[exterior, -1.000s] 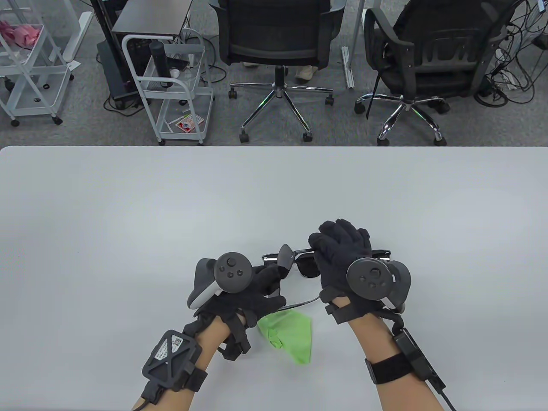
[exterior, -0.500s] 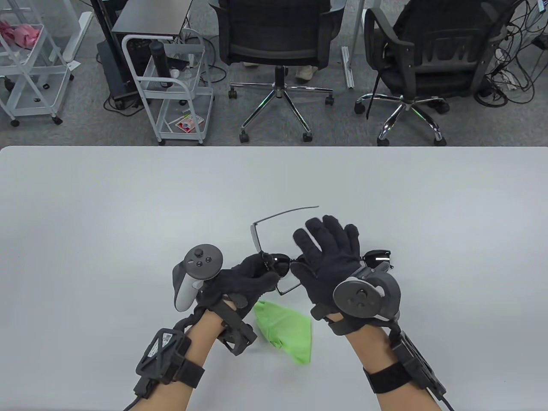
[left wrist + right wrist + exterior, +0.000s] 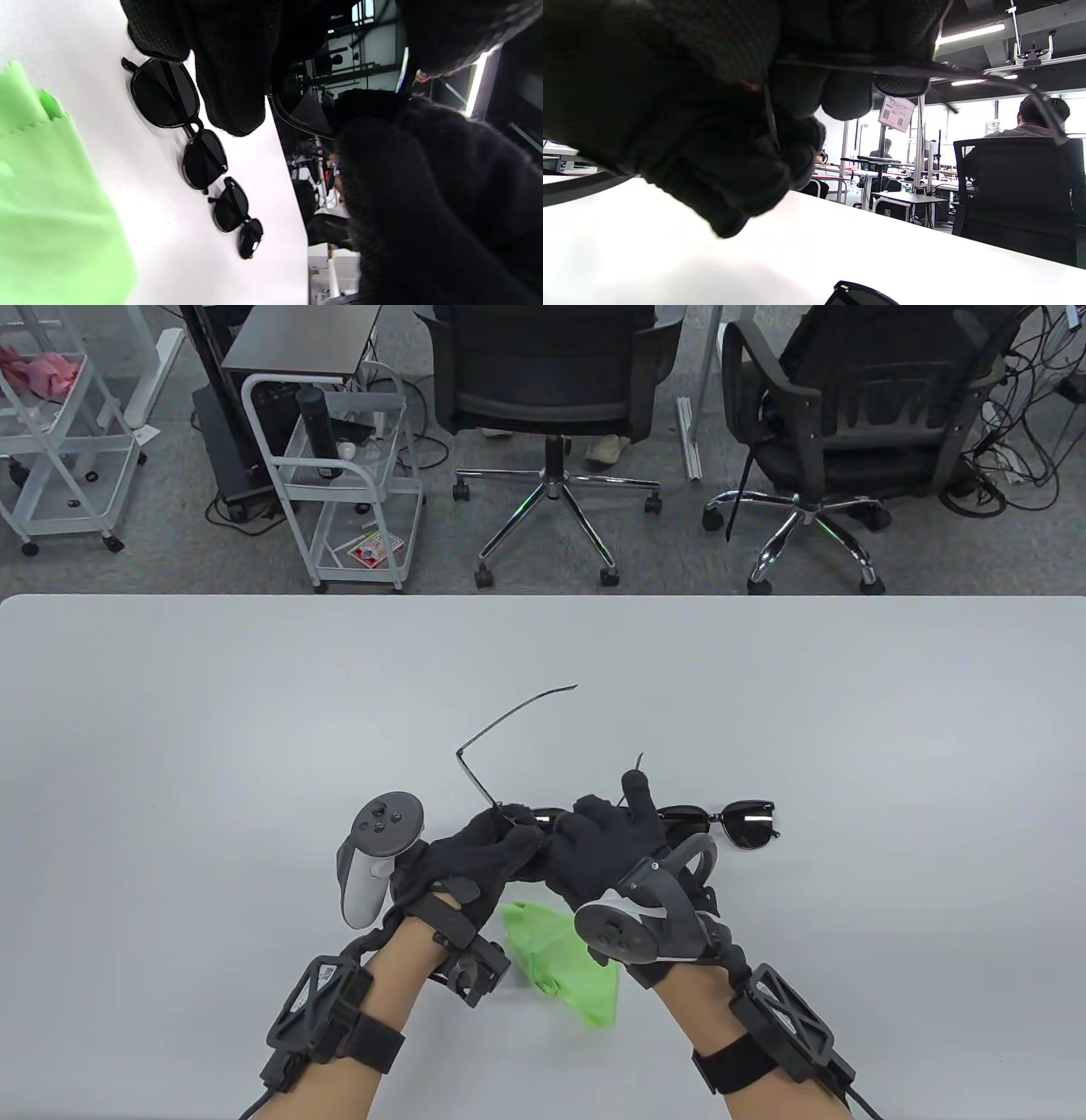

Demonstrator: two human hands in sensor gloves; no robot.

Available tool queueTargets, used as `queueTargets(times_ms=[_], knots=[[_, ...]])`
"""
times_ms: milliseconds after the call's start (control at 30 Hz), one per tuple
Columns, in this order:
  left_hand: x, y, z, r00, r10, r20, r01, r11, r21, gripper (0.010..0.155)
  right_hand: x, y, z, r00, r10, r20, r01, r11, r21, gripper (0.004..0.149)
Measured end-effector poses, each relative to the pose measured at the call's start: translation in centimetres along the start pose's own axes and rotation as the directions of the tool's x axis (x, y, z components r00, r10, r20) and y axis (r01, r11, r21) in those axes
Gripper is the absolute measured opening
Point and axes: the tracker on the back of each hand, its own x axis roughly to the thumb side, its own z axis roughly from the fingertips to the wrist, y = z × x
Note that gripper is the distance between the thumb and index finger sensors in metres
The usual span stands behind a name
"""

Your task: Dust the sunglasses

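I hold a thin-framed pair of sunglasses (image 3: 478, 779) above the table with both hands; one temple arm sticks out up and to the left. My left hand (image 3: 517, 827) pinches the frame at its left end. My right hand (image 3: 585, 823) grips it right beside, fingers curled, index finger raised along the other temple. The held lens shows in the left wrist view (image 3: 305, 112), its temple wire in the right wrist view (image 3: 967, 77). A green cloth (image 3: 568, 967) lies on the table below my hands, untouched.
Two more pairs of black sunglasses lie in a row on the white table (image 3: 254, 712): one (image 3: 165, 93) under my hands, one (image 3: 751, 824) to their right. Office chairs and carts stand beyond the far edge.
The pair rose off the table and its temple arm swung open up-left. My right hand moved left and curled onto the frame beside my left hand.
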Motion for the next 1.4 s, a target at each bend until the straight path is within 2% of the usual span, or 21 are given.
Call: queueTargets(times_ms=[100, 167, 200, 267, 333, 367, 433, 467, 500, 567, 733, 800, 1000, 1233, 1333, 1400], knots=[[0.7, 0.8, 0.5, 0.970, -0.242, 0.001, 0.240, 0.961, 0.137, 0.085, -1.7, -0.4, 0.2, 0.997, -0.040, -0.060, 0.039, 0.999, -0.022, 0.041], [1.7, 1.8, 1.2, 0.904, -0.427, 0.012, 0.406, 0.869, 0.281, 0.079, -3.3, -0.5, 0.7, 0.982, -0.133, -0.131, 0.129, 0.991, -0.042, 0.041], [2.3, 2.3, 1.9, 0.860, -0.509, 0.012, 0.463, 0.792, 0.398, 0.076, -4.3, -0.5, 0.9, 0.964, -0.202, -0.172, 0.196, 0.979, -0.054, 0.041], [3.3, 2.7, 2.8, 0.825, -0.563, 0.049, 0.471, 0.733, 0.490, 0.078, -5.7, -0.5, 1.2, 0.931, -0.305, -0.203, 0.300, 0.952, -0.052, 0.041], [4.0, 2.5, 3.1, 0.785, -0.612, 0.101, 0.492, 0.714, 0.499, 0.085, -6.6, -0.4, 1.3, 0.904, -0.377, -0.204, 0.381, 0.924, -0.017, 0.041], [4.5, 2.0, 3.3, 0.717, -0.686, 0.124, 0.556, 0.669, 0.492, 0.090, -7.0, -0.2, 1.3, 0.885, -0.419, -0.203, 0.430, 0.903, 0.014, 0.041], [5.0, 0.6, 3.4, 0.507, -0.856, 0.099, 0.710, 0.479, 0.516, 0.099, -7.3, 0.3, 1.3, 0.871, -0.456, -0.184, 0.476, 0.875, 0.085, 0.041], [5.1, -0.4, 3.4, 0.336, -0.940, 0.066, 0.788, 0.319, 0.527, 0.103, -7.3, 0.5, 1.4, 0.871, -0.459, -0.177, 0.483, 0.866, 0.128, 0.041], [5.1, -1.4, 3.4, 0.199, -0.979, 0.047, 0.824, 0.193, 0.533, 0.107, -7.3, 0.7, 1.4, 0.869, -0.464, -0.175, 0.489, 0.859, 0.153, 0.041], [4.9, -2.9, 3.1, 0.064, -0.997, 0.031, 0.850, 0.071, 0.521, 0.110, -7.2, 0.8, 1.3, 0.868, -0.467, -0.169, 0.493, 0.853, 0.173, 0.041], [4.8, -4.3, 2.8, -0.120, -0.993, -0.020, 0.824, -0.111, 0.556, 0.104, -7.1, 0.6, 1.3, 0.860, -0.484, -0.161, 0.508, 0.842, 0.181, 0.040], [4.7, -4.4, 2.9, -0.159, -0.987, -0.031, 0.809, -0.148, 0.569, 0.103, -7.1, 0.6, 1.3, 0.858, -0.488, -0.162, 0.512, 0.839, 0.184, 0.041], [5.0, -4.1, 3.0, -0.203, -0.976, -0.078, 0.775, -0.208, 0.596, 0.106, -7.3, 0.3, 1.4, 0.856, -0.491, -0.163, 0.514, 0.842, 0.163, 0.041], [5.3, -3.9, 3.2, -0.202, -0.977, -0.071, 0.766, -0.203, 0.610, 0.100, -7.7, 0.5, 1.7, 0.844, -0.504, -0.183, 0.531, 0.835, 0.148, 0.041], [5.2, -3.7, 3.1, -0.188, -0.979, -0.082, 0.772, -0.199, 0.603, 0.097, -7.6, 0.1, 1.8, 0.870, -0.460, -0.179, 0.480, 0.873, 0.089, 0.049], [5.2, -3.1, 3.0, -0.155, -0.982, -0.113, 0.782, -0.191, 0.594, 0.097, -7.4, -0.7, 2.0, 0.915, -0.379, -0.140, 0.380, 0.925, -0.018, 0.060]])
